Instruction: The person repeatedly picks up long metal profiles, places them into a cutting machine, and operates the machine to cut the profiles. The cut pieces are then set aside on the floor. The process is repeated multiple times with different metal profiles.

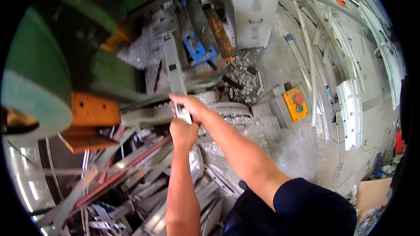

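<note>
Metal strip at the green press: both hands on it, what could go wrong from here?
1. Both hands, left hand and right hand, grip the near end of the metal strip close to the green press; fingers may get pinched.
2. Bare hands on a cut metal edge could be cut.
3. Loose metal profiles piled below the arms may snag or trip.

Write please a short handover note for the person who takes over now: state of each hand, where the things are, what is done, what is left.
Left hand: closed on the near end of the grey metal strip.
Right hand: gripping the same strip just ahead of the left.
Strip: runs from the hands into the green press; far end lies by the blue block.
Done: cut offcuts lie beyond the press; scrap strips are piled lower left.
Left: this strip, not yet withdrawn.
</note>
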A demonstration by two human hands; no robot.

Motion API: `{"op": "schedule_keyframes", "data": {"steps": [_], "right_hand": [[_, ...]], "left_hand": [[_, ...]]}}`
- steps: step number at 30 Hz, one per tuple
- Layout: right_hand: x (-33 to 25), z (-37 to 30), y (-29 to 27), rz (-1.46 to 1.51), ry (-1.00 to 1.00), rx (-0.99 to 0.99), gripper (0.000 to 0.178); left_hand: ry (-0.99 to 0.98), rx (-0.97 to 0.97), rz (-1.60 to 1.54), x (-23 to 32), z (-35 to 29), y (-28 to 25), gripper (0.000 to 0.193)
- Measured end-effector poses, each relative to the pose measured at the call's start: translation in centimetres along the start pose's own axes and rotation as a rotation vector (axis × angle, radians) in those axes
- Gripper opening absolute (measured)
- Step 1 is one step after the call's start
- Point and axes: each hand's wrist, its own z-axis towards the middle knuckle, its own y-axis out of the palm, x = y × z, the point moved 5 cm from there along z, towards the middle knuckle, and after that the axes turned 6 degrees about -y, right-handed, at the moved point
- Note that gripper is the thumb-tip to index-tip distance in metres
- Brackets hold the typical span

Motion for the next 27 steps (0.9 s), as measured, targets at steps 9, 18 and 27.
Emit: {"op": "schedule_keyframes", "data": {"steps": [9,18,27], "right_hand": [[1.8,-2.1,2.4,-0.089,-0.083,-0.084,0.024],[1.7,-3.5,0.3,-0.147,-0.170,0.074,0.032],[0.8,-3.5,0.9,-0.155,0.001,0.147,0.032]], "left_hand": [[-0.085,0.033,0.098,-0.4,-3.5,-2.7,0.033],[-0.028,-0.025,0.069,-1.5,-3.1,-0.5,0.032],[-0.007,-0.113,-0.267,-1.8,-3.1,0.0,0.044]]}}
